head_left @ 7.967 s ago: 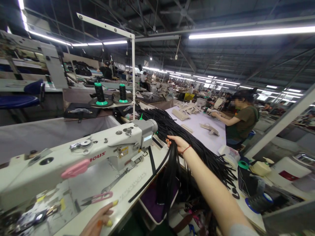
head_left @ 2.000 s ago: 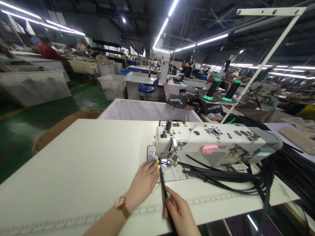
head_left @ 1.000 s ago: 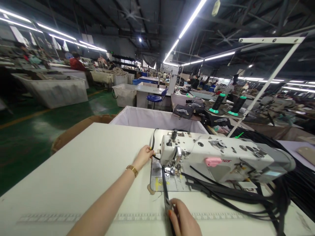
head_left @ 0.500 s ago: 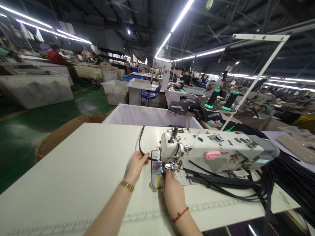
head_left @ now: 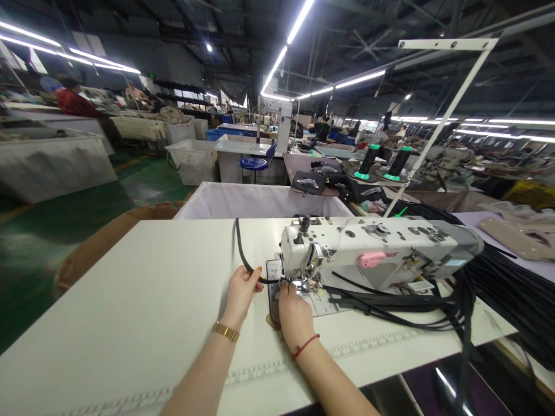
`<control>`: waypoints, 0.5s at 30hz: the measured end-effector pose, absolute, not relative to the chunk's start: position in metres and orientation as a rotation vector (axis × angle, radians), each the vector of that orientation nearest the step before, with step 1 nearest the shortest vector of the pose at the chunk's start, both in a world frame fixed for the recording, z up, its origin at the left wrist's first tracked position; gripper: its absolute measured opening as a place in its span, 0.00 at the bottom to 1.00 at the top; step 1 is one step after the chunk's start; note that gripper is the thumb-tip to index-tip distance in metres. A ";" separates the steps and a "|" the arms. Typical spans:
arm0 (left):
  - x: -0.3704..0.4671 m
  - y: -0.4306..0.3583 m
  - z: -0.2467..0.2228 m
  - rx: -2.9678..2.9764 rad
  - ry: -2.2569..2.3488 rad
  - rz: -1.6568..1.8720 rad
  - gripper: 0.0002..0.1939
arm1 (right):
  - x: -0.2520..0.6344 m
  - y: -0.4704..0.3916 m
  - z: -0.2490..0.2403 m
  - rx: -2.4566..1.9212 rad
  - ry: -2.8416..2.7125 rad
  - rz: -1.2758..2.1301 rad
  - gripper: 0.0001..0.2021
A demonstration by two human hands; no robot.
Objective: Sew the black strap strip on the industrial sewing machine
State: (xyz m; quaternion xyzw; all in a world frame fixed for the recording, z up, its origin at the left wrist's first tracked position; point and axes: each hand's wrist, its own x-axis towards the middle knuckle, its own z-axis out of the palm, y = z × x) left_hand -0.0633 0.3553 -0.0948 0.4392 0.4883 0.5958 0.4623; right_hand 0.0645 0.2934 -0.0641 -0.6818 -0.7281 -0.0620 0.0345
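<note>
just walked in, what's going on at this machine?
A person sits at a white sewing machine. The left hand pinches a black strap that curves away behind the needle. The right hand rests at the presser foot. More black straps lie under the machine arm and trail off the table to the right.

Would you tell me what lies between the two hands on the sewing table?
In the head view, the left hand and right hand are separated by bare white table and the black strip running from the left fingers toward the presser foot.
</note>
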 end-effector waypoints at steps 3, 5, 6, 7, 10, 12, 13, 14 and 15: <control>-0.064 0.355 -0.095 1.104 1.205 1.450 0.17 | 0.063 0.296 -0.064 -2.103 -2.235 -0.190 0.22; -0.066 0.356 -0.095 1.120 1.212 1.449 0.17 | 0.064 0.296 -0.060 -2.106 -2.243 -0.178 0.21; -0.067 0.356 -0.096 1.128 1.221 1.452 0.16 | 0.065 0.294 -0.058 -2.097 -2.251 -0.166 0.21; -0.069 0.356 -0.096 1.138 1.234 1.454 0.16 | 0.067 0.291 -0.055 -2.089 -2.257 -0.150 0.21; -0.073 0.354 -0.098 1.184 1.286 1.448 0.16 | 0.083 0.269 -0.046 -2.072 -2.240 -0.102 0.17; -0.073 0.352 -0.097 1.230 1.310 1.427 0.16 | 0.103 0.245 -0.043 -2.048 -2.183 -0.048 0.17; -0.074 0.350 -0.094 1.253 1.315 1.414 0.16 | 0.116 0.230 -0.043 -2.016 -2.150 -0.007 0.17; -0.075 0.348 -0.090 1.275 1.317 1.400 0.16 | 0.129 0.215 -0.045 -1.971 -2.114 0.042 0.16; -0.078 0.345 -0.084 1.295 1.319 1.382 0.16 | 0.143 0.199 -0.049 -1.925 -2.070 0.089 0.16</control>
